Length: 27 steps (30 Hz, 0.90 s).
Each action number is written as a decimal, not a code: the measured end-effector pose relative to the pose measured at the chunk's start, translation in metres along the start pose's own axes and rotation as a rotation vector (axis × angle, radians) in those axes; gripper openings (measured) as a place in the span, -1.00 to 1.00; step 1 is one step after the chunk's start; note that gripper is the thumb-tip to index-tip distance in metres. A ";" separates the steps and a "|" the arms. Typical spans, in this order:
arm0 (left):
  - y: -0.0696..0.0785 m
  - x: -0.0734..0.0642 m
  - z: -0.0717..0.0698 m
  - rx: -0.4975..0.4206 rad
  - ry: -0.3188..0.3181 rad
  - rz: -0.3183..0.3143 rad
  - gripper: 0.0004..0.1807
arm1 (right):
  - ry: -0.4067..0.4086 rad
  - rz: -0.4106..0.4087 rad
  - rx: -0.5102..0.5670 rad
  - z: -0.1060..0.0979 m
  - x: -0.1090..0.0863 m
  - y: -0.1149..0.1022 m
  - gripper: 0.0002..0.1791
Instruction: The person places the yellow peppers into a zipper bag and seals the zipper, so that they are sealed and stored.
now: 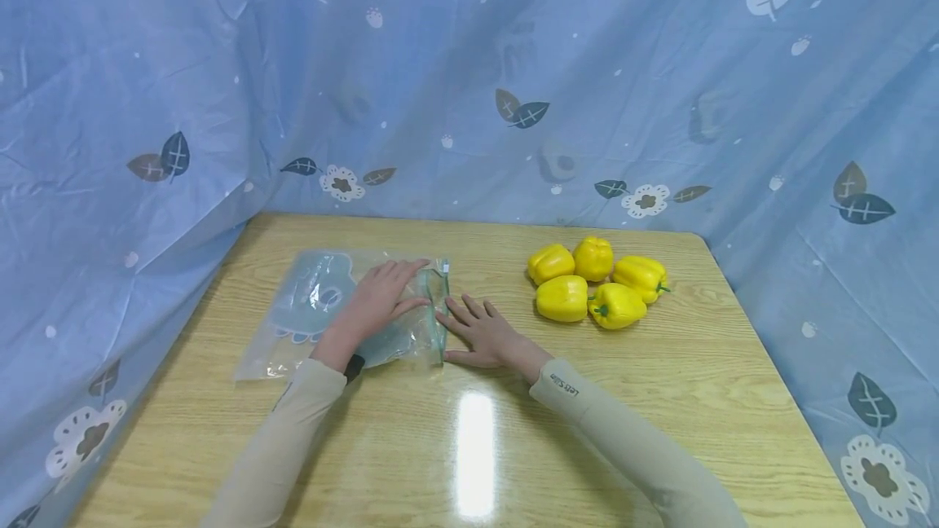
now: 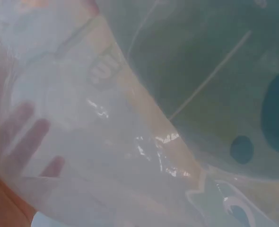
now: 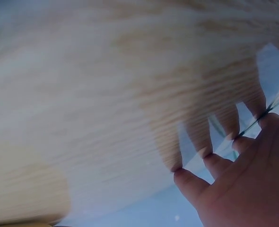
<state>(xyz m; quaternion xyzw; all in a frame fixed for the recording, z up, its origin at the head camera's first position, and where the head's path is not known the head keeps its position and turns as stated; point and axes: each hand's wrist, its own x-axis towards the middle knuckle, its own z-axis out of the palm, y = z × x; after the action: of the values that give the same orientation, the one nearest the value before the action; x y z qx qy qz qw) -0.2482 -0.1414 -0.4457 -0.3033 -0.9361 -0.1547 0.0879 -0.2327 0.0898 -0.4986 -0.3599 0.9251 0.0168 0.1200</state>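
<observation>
A clear plastic zip bag (image 1: 411, 341) with a pale blue-green cartoon print lies flat on the table, its green-lined zip edge and small slider facing right. My left hand (image 1: 374, 300) rests on top of the bag with fingers extended towards that edge. Beside the zip edge, my right hand (image 1: 484, 336) has its fingers spread, the tips touching the table by the bag. In the right wrist view, the fingertips of the right hand (image 3: 253, 175) meet their reflection on the glossy surface. The left wrist view is mostly filled by the bag's plastic (image 2: 97, 142).
Several yellow bell peppers (image 1: 562, 298) sit grouped on the wooden table (image 1: 631, 398), right of the right hand. A blue patterned curtain (image 1: 455, 88) surrounds the table's back and sides. Light glares off the tabletop near the front.
</observation>
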 end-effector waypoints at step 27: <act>-0.003 -0.005 0.019 0.017 0.047 0.082 -0.41 | 0.091 -0.008 -0.001 -0.007 -0.010 -0.007 -0.19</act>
<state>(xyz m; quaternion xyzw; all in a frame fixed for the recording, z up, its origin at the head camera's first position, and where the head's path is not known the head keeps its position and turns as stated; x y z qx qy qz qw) -0.2474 -0.1400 -0.4657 -0.3368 -0.9220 -0.1500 0.1186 -0.2224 0.0901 -0.4894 -0.3643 0.9281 0.0006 0.0776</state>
